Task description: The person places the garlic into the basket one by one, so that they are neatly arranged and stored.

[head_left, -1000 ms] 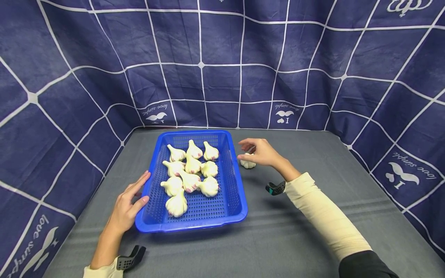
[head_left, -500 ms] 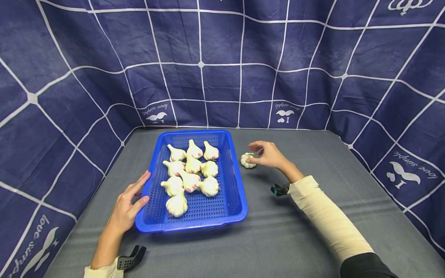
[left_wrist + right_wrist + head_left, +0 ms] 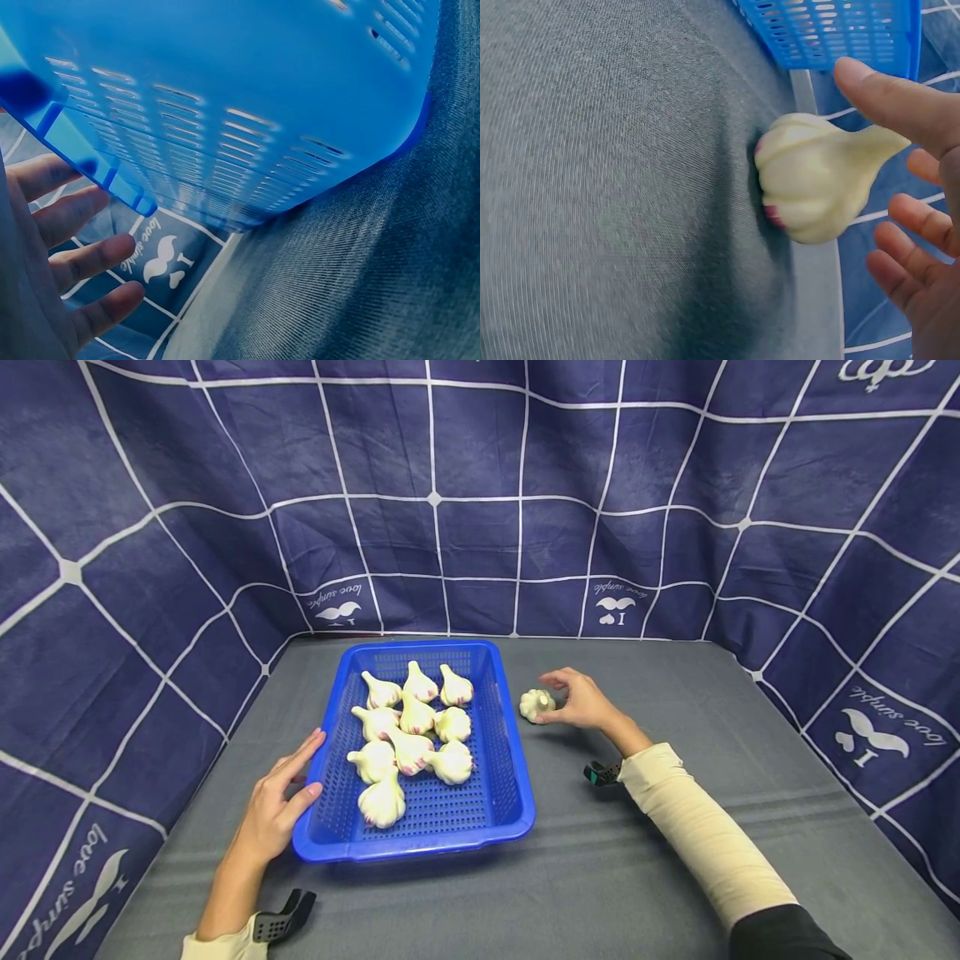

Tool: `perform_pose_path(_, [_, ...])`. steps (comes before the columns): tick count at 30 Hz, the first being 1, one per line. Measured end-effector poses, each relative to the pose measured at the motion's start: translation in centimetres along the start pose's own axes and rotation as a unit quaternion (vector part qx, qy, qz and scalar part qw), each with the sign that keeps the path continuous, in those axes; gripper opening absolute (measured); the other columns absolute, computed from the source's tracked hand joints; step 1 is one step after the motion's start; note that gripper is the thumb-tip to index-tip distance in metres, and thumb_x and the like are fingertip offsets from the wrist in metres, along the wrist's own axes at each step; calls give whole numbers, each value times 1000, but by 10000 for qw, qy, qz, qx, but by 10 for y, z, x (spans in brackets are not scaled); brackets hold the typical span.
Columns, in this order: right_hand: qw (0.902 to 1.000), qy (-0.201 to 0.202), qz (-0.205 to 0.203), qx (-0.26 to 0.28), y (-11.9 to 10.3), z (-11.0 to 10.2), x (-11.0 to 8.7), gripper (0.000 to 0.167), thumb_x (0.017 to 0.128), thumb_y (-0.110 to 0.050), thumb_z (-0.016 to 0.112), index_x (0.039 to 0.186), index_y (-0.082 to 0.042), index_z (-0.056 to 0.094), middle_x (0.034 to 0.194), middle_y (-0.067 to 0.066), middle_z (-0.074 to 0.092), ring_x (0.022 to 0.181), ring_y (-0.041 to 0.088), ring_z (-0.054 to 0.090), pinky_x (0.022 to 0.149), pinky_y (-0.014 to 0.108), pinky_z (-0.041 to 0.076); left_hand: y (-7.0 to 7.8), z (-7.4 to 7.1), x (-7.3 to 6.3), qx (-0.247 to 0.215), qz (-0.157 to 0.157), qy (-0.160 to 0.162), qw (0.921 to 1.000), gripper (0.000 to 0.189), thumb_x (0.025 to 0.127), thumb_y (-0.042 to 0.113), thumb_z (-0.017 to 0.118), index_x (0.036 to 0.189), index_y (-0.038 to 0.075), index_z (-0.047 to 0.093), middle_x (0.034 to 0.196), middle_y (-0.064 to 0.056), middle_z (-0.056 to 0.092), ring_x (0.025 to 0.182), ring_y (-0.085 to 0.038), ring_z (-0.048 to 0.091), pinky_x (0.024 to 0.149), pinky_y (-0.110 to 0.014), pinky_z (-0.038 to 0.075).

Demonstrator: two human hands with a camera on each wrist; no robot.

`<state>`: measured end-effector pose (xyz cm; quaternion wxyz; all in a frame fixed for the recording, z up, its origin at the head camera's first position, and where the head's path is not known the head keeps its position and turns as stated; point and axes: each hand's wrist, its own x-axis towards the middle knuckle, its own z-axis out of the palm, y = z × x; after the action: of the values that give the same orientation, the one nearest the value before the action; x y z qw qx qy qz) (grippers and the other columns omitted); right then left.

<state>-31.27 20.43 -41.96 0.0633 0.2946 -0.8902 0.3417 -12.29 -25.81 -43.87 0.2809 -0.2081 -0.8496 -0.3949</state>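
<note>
A blue plastic basket (image 3: 480, 839) holds several white garlic bulbs (image 3: 408, 752) with pinkish marks. My left hand (image 3: 270, 810) is at its left rim, fingers extended along the outside; in the left wrist view those fingers (image 3: 90, 262) are spread beneath the rim. Just right of the basket, one more garlic bulb (image 3: 534, 704) stands on the grey cloth. My right hand (image 3: 581, 700) is beside it, thumb and fingers spread around its right side. Seen from the right wrist, the bulb (image 3: 810, 180) has its stem toward the palm, with a gap to the lower fingers.
Grey cloth (image 3: 675, 710) covers the table. A navy curtain with white grid lines (image 3: 480, 543) encloses the back and both sides. Each wrist wears a dark band (image 3: 283, 917), with a cream sleeve (image 3: 705, 827) on the right arm.
My right hand has drawn back rightward from the basket's edge. The lone bulb has turned, so its stem now shows on top. My left hand and the basket stay put.
</note>
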Motion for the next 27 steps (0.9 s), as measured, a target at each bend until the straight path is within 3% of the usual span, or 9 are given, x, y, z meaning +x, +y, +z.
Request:
perform_pose_path(7, [9999, -41, 120, -87, 8, 11, 2, 70, 65, -22, 92, 124, 2, 64, 115, 20, 63, 103, 39, 62, 88, 50, 48, 0, -1, 0, 123, -40, -170, 9998, 61, 83, 3, 59, 144, 5, 51, 148, -12, 48, 112, -2, 50, 80, -20, 41])
perform_pose_path(13, [9995, -127, 257, -112, 9, 15, 2, 62, 66, -17, 91, 121, -1, 67, 113, 17, 64, 102, 38, 62, 90, 51, 47, 0, -1, 1, 83, 16, -125, 9999, 61, 83, 3, 59, 144, 5, 51, 147, -13, 49, 113, -3, 50, 81, -19, 40])
perform_pose_path(27, [9982, -212, 243, -512, 8, 19, 1, 60, 69, -15, 89, 122, -2, 65, 112, 19, 62, 97, 33, 59, 86, 50, 46, -5, -3, 0, 143, -1, -179, 9997, 60, 83, 3, 59, 143, 3, 51, 146, -17, 50, 118, 2, 47, 83, -18, 40])
